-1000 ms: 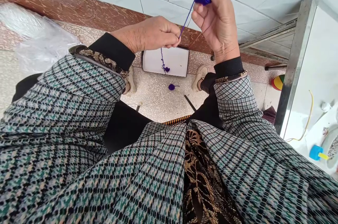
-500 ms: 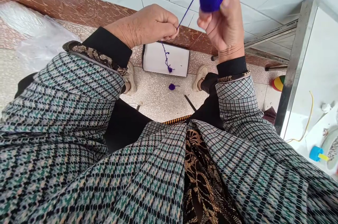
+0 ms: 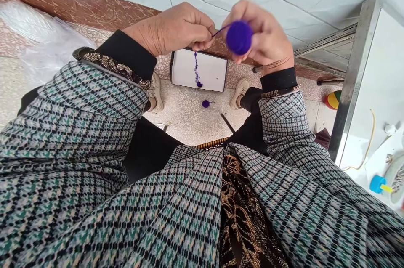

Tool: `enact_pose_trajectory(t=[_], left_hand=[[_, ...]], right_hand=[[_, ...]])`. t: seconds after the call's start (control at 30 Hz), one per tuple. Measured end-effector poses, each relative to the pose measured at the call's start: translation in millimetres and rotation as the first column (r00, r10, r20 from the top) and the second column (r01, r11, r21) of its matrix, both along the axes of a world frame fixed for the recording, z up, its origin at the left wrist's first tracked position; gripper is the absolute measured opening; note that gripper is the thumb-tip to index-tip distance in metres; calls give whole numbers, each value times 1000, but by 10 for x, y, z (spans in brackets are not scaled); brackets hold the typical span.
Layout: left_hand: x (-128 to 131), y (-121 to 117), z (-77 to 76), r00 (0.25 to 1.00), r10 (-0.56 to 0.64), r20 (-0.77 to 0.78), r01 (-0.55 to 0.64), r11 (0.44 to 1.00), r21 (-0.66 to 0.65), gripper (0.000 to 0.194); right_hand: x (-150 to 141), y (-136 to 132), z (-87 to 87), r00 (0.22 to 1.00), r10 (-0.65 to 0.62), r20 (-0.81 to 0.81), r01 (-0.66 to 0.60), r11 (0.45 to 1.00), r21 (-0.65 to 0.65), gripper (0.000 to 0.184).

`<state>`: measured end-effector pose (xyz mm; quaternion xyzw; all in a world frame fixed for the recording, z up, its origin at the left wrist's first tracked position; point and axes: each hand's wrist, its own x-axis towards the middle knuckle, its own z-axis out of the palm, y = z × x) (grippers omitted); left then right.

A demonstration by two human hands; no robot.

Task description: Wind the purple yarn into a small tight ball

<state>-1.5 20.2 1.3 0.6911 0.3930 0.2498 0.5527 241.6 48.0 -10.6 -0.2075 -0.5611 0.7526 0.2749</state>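
My right hand (image 3: 268, 38) grips a small ball of purple yarn (image 3: 239, 37) with its fingers curled round it, held up in front of the wall. A short taut strand runs left from the ball to my left hand (image 3: 176, 30), which is closed in a pinch on the yarn strand (image 3: 196, 68). Below that pinch the crinkled loose end hangs down in front of a white box (image 3: 214, 72) on the floor. The two hands are close together, almost touching.
A small purple yarn scrap (image 3: 205, 103) lies on the speckled floor between my shoes. A crumpled clear plastic bag (image 3: 41, 45) is at the left. A metal frame post (image 3: 353, 74) stands at the right, with a striped ball (image 3: 333, 99) behind it and a blue-yellow object (image 3: 378, 184) lower right.
My right hand has come down and to the left with the yarn ball, closing in on my left hand; the strand between them is shorter. The left hand has risen slightly.
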Motion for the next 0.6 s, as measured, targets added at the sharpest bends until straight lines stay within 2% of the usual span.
enact_pose_trajectory(t=[0.03,0.07,0.13,0.17,0.2,0.23,0.27,0.3,0.33,0.37,0.4,0.43,0.5,0.57,0.6], left_hand=[[4,3,-16,999,-3,32,4,1000,-14,40],[12,4,-36,998,-3,55,5,1000,-24,44],[28,-2,-73,998,-10,63,12,999,-40,51],[29,-8,-84,998,-13,55,16,999,-43,54],[24,-16,-90,999,-19,43,21,999,-41,56],[8,-22,-91,999,-22,33,24,999,-37,57],[-19,-25,-92,999,-16,28,17,999,-33,57],[-59,-19,-97,1000,-7,24,8,999,-37,55],[-113,-5,-112,1000,2,22,0,999,-50,51],[-179,18,-142,1000,9,20,-8,998,-69,45],[-253,47,-189,1000,20,18,-18,996,-89,40],[-332,76,-252,999,32,9,-31,994,-108,35],[-479,102,-402,997,69,-38,-74,989,-128,24],[-580,47,-518,990,126,-57,-133,980,-149,13],[-610,-11,-538,987,157,-35,-161,973,-164,18]], right_hand=[[-14,22,1,983,-139,-122,132,989,-60,66],[-21,63,-1,932,-285,-222,260,956,-134,72],[20,183,11,759,-506,-410,402,859,-316,74],[81,247,39,641,-574,-510,391,816,-426,66],[168,302,91,549,-582,-599,280,804,-525,53],[278,340,168,388,-596,-703,72,780,-622,36],[399,358,269,246,-637,-731,-207,702,-681,29],[520,353,387,148,-691,-708,-496,568,-657,40],[632,330,512,-100,-699,-708,-726,537,-428,59],[727,294,633,-351,-699,-623,-832,538,-135,78],[803,250,740,-493,-738,-460,-847,528,60,87],[859,207,826,-611,-728,-310,-791,560,246,94],[933,136,922,-710,-691,-134,-668,603,436,99],[982,95,940,-766,-630,-125,-599,630,495,97],[1005,83,936,-787,-599,-146,-582,644,497,95]])
